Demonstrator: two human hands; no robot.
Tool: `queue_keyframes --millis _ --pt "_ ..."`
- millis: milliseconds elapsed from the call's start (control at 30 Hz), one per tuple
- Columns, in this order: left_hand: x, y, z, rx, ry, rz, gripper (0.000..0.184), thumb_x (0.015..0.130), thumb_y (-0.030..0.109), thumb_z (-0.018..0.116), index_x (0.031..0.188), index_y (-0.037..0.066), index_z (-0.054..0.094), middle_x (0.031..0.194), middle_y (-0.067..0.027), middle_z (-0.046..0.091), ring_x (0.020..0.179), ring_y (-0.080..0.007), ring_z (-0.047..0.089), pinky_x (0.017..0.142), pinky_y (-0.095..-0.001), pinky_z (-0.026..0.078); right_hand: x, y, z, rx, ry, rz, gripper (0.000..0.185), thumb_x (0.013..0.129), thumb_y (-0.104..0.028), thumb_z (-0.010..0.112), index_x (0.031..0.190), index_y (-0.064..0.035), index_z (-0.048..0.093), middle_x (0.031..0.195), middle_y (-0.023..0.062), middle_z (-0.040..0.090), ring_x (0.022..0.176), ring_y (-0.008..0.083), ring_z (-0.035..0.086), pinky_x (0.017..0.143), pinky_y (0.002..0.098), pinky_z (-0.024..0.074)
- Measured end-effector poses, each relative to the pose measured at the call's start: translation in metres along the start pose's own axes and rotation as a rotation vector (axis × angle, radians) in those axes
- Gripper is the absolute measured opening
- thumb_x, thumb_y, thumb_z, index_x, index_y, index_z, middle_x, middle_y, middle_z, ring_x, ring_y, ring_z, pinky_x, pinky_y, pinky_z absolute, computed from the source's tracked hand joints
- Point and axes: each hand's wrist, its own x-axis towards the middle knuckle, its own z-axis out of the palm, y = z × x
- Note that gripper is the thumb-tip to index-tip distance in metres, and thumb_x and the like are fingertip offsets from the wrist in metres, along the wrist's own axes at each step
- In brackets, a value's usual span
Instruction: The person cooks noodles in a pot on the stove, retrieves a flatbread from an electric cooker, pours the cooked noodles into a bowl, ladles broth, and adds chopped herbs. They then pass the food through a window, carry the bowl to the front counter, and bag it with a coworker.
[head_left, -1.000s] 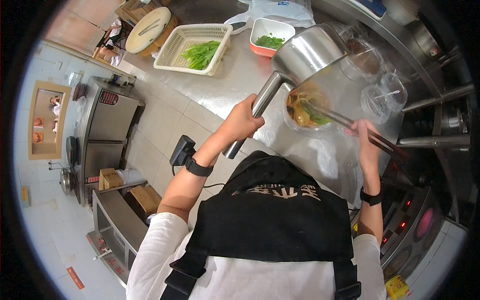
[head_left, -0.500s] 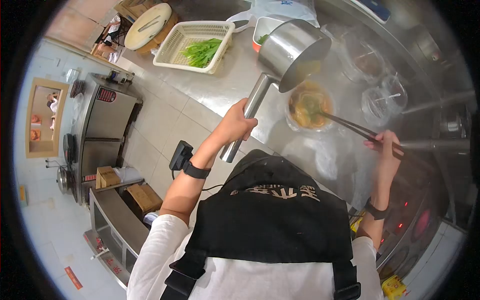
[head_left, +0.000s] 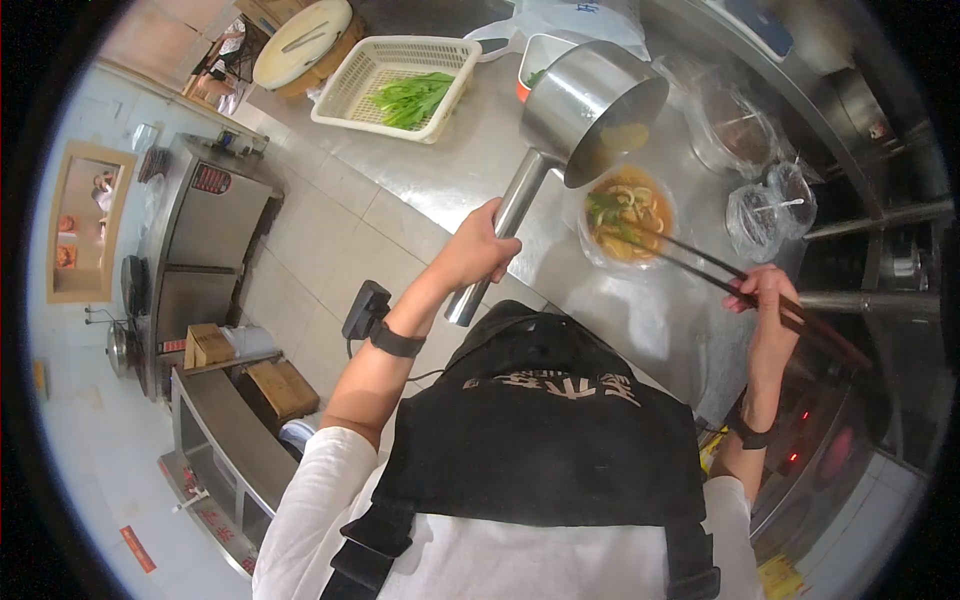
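My left hand (head_left: 478,248) is wrapped round the long tubular handle of a steel saucepan (head_left: 585,105). The pan is tilted over the counter with its mouth facing right, close above a plastic-lined bowl (head_left: 632,263). Yellowish pieces show at the pan's lip. Orange broth with pale pieces and green leaves (head_left: 640,207) fills the bowl. My right hand (head_left: 768,300) grips a pair of long dark chopsticks (head_left: 720,264), their tips in the bowl's food.
On the steel counter (head_left: 430,185) stand a cream basket (head_left: 345,75) of green leaves, a white-and-orange container (head_left: 545,50) and a plastic bag (head_left: 590,22). Plastic-covered bowls (head_left: 755,222) sit at right. A round board (head_left: 300,45) lies top left. Cooker lights (head_left: 795,457) glow red at lower right.
Steam over the bowl has thinned and the food shows more clearly. The chopstick tips have shifted slightly left and lower. The saucepan stays tilted in my left hand.
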Motion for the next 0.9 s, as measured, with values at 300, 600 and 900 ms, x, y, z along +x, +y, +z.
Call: queue_keyframes --millis 300,600,900 --pt "0.003 -0.004 -0.001 -0.091 -0.013 0.029 0.04 0.068 0.002 0.051 0.105 -0.005 0.038 0.051 -0.0033 0.045 0.037 -0.0118 0.044 0.036 -0.025 0.036 0.006 -0.003 -0.007 -0.031 0.093 -0.017 0.028 0.089 -0.022 0.042 0.077 0.0007 0.051 0.073 0.0081 0.054 0.062 0.0149 0.056 0.059 0.0231 0.0439" --pt "0.011 -0.013 -0.005 -0.095 -0.04 0.042 0.039 0.067 0.002 0.051 0.103 -0.006 0.039 0.051 -0.0035 0.045 0.036 -0.012 0.044 0.035 -0.0249 0.036 0.017 0.037 0.011 -0.126 -0.017 0.084 0.027 0.09 -0.019 0.038 0.081 0.0013 0.053 0.076 0.0064 0.054 0.066 0.0149 0.057 0.065 0.0245 0.0454" --pt "0.012 -0.013 -0.009 -0.138 -0.131 0.033 0.048 0.067 0.004 0.053 0.112 -0.007 0.037 0.053 -0.0035 0.046 0.037 -0.0114 0.045 0.035 -0.0238 0.037 -0.009 -0.008 0.0 -0.16 -0.007 0.051 0.031 0.09 -0.025 0.039 0.077 -0.0003 0.051 0.074 0.0085 0.056 0.06 0.0146 0.057 0.057 0.0239 0.0442"
